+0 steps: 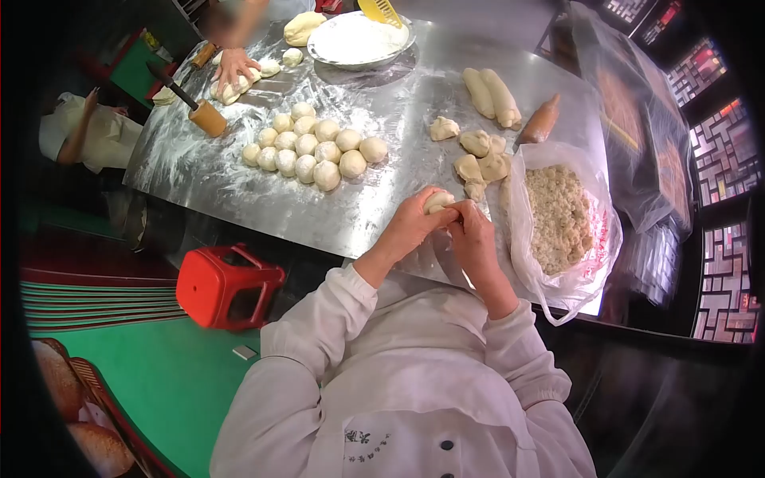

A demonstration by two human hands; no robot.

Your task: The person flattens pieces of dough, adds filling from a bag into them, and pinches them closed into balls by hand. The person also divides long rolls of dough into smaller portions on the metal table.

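Note:
Between my two hands, just above the near edge of the metal table, is a piece of dough (437,201). My left hand (414,219) curls around it from the left. The fingers of my right hand (472,233) pinch at its right side. Beyond my right hand lie several torn dough lumps (483,156). To the right, an open plastic bag (522,231) holds a pale, crumbly filling (558,215). Left of my hands, round dough balls (305,143) sit in rows on the floured surface.
Two dough rolls (500,97) and a brown rolling pin (542,119) lie at the right. A flour bowl (351,44) with a yellow scraper (381,11) stands at the back. Another person's hand (234,68) presses dough at the far left. A red stool (227,287) stands below the table.

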